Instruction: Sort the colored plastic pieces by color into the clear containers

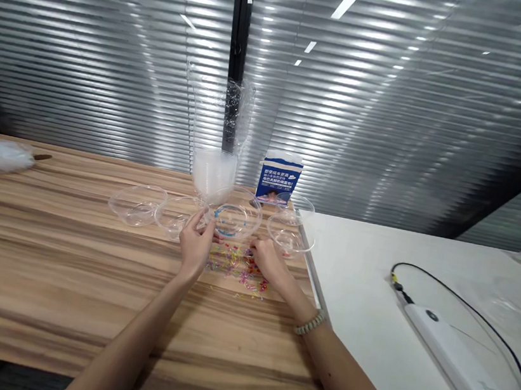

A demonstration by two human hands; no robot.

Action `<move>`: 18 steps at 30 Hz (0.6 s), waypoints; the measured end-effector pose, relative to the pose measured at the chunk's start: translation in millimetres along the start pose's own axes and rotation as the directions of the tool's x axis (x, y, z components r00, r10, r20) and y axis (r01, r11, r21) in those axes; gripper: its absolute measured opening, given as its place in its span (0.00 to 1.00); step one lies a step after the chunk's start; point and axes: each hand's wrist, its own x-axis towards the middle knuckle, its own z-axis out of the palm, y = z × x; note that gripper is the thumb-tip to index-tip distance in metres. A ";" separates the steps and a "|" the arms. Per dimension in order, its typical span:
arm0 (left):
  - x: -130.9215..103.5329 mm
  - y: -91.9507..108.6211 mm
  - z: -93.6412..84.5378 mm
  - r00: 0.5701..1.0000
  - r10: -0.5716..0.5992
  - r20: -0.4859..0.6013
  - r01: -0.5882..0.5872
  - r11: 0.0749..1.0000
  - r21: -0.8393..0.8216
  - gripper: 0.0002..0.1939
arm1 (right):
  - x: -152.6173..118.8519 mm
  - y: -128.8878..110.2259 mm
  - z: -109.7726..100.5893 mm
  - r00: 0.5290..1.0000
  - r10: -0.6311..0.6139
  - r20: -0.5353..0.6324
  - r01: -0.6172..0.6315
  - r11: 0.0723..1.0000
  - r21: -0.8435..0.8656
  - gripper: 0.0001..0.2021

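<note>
Pinching the near left edge of a clear plastic bowl (243,213) between thumb and fingers, the left hand (195,241) leaves only a small gap, filled by the bowl's wall. The bowl is at the middle of the wood-grain table (63,271), round, wide-rimmed and see-through, with small bright blue pieces (218,213) scattered in a loose ring inside it.

Just in front of the bowl, loose beads (233,257) spread over the wood in yellow, pink, red, orange and purple; some look like short tubes, though most are too small to make out. The right hand (268,257), a beaded bracelet (309,323) on its wrist, reaches to their far right side with fingers curled and tips close together; whether it has hold of a bead cannot be told.

Two more clear bowls (137,206) sit to the left, and others (292,232) to the right, overlapping in view. Behind stand a whitish, translucent stack (213,177) in a crinkled clear bag (218,113) and a blue box (277,181) with white lettering.
</note>
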 end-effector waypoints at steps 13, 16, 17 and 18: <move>-0.9 -4.7 0.0 0.998 0.053 0.038 -0.056 0.995 0.077 0.25 | 4.5 -0.3 0.3 0.998 0.015 0.055 -0.020 0.995 0.094 0.10; -0.7 -5.6 -0.4 0.997 0.045 0.057 -0.049 0.995 0.083 0.26 | 6.4 -0.7 -1.0 0.998 0.011 0.061 -0.018 0.993 0.119 0.09; -0.6 -5.7 -0.5 0.997 0.043 0.058 -0.048 0.995 0.085 0.26 | 6.7 -0.4 -1.2 0.998 0.010 0.061 -0.018 0.992 0.125 0.08; -0.5 -5.6 -0.6 0.997 0.043 0.058 -0.048 0.995 0.087 0.26 | 6.8 0.1 -1.2 0.998 0.010 0.061 -0.018 0.991 0.131 0.08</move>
